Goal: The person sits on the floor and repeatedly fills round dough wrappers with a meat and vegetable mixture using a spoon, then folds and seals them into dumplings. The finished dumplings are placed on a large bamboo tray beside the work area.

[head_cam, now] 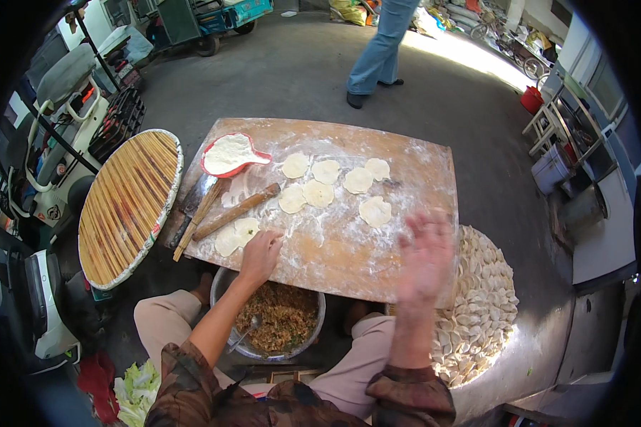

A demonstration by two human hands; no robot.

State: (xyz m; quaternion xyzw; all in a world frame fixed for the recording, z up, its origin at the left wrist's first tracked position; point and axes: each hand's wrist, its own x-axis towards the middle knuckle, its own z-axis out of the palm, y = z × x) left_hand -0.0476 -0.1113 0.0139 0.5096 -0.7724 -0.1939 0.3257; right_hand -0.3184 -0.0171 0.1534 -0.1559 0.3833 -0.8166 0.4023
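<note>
My left hand [260,257] rests at the near edge of a floured wooden board [342,267], its fingers curled down. What lies under those fingers is hidden. Just left of it are two overlapping dough wrappers [234,240]. My right hand [427,253], blurred, is over the board's right side with fingers spread and nothing in them. Several round dough wrappers [318,193] lie across the middle. A wooden rolling pin [237,211] slants beside a bundle of thin sticks [198,218] and a cleaver [196,195]. Below the board, a metal basin [321,325] holds chopped filling [278,320] and a spoon [255,322].
Many dumplings [483,299] cover a round tray at right. A red scoop of flour [229,155] sits at the board's far left, near a round slatted tray [131,208]. Someone in jeans [376,48] stands beyond. Cabbage leaves [138,392] lie lower left.
</note>
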